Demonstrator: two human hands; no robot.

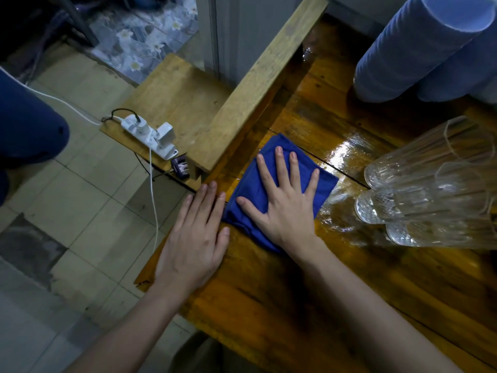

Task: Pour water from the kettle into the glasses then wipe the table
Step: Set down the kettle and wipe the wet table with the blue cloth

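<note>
A folded blue cloth point(258, 181) lies on the wet wooden table point(336, 278) near its left edge. My right hand point(285, 200) presses flat on the cloth with fingers spread. Just left of the cloth, my left hand point(196, 238) rests flat on the table's edge, its fingers straight. Three clear ribbed glasses point(430, 184) stand close together at the right, apart from the cloth. A blue kettle point(419, 47) stands at the back right. A shiny film of water point(347, 154) lies between the cloth and the glasses.
A raised wooden plank point(258, 82) runs diagonally along the table's left side. A lower wooden shelf point(172, 98) holds a white power strip point(150, 135) with plugs and cables. Tiled floor lies to the left, with a dark blue object point(29, 130) at the far left.
</note>
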